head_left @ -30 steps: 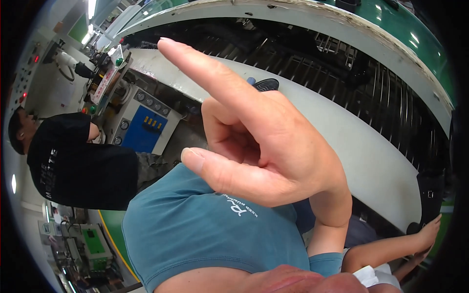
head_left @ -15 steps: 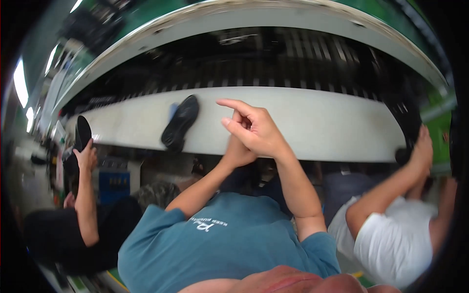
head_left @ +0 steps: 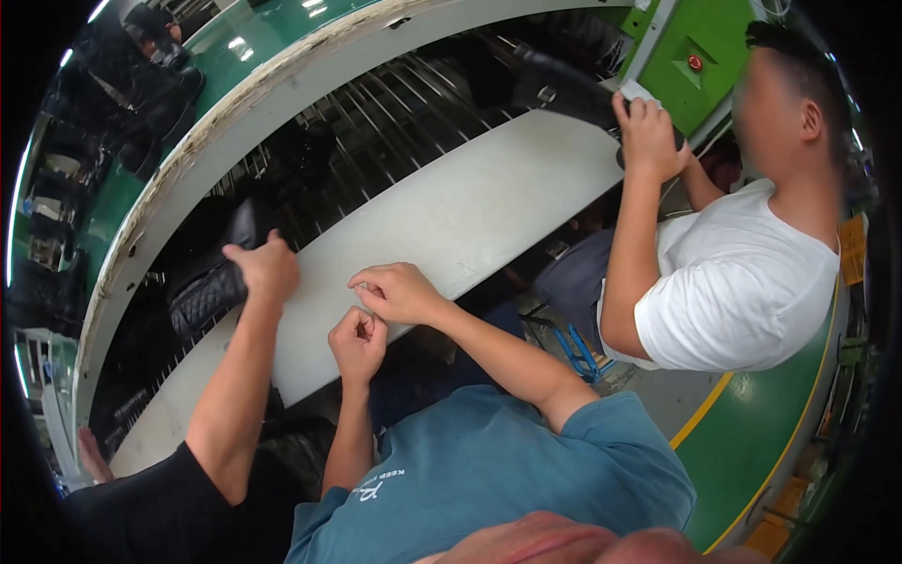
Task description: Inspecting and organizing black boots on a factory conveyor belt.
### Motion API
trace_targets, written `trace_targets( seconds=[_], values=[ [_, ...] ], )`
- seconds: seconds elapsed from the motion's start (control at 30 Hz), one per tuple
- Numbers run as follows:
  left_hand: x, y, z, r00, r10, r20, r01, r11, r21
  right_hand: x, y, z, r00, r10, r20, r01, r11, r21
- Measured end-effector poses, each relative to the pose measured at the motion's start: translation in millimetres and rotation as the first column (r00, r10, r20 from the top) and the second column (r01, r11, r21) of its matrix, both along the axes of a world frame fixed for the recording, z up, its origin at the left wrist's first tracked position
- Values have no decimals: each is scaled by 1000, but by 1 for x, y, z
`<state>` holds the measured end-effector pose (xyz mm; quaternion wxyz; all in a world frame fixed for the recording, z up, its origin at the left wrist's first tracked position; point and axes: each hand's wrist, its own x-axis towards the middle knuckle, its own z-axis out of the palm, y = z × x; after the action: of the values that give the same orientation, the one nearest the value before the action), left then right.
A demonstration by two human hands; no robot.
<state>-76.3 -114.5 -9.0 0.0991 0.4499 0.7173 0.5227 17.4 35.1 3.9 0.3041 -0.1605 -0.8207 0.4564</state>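
Over the near edge of a long white bench [head_left: 451,211], my two hands are close together. My left hand [head_left: 359,346] is curled into a loose fist, thumb against the bent fingers. Just above and to its right, my right hand [head_left: 399,289] has its fingers bent in toward the thumb. Whether a small thing sits in either hand cannot be made out. At the left, a co-worker's hand [head_left: 268,268] is at a black quilted boot [head_left: 207,296]. At the right, a co-worker in white holds a black boot [head_left: 564,89] with a buckle.
Behind the bench runs a dark rack of metal rods [head_left: 385,141]. A pale, worn ledge [head_left: 160,202] curves beyond it, with black footwear [head_left: 132,94] on a green surface past that. A green machine panel with a red button [head_left: 694,63] stands at the far right.
My view has swung, showing more of the right side. My hands have drawn apart, and my right index finger, stretched out before, is now bent. The black shoe on the bench is no longer seen there.
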Motion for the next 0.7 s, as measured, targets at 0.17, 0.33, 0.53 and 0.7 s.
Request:
trace_targets(
  seconds=[0.17,0.33,0.53,0.7],
  values=[
    [1,1,-1,1000,6,-23,-6,1000,8,-1,-1,-3,1000,-21,-16,21,999,34],
    [2,2,2,995,10,-100,-8,1000,20,-2,1,-12,994,-42,-101,51,995,91],
    [5,1,5,993,24,-113,-24,1000,1,-9,28,27,982,18,-190,-52,983,-176],
    [7,0,12,995,21,-97,-21,1000,5,-20,117,177,788,-97,-608,198,975,100]
  ],
)
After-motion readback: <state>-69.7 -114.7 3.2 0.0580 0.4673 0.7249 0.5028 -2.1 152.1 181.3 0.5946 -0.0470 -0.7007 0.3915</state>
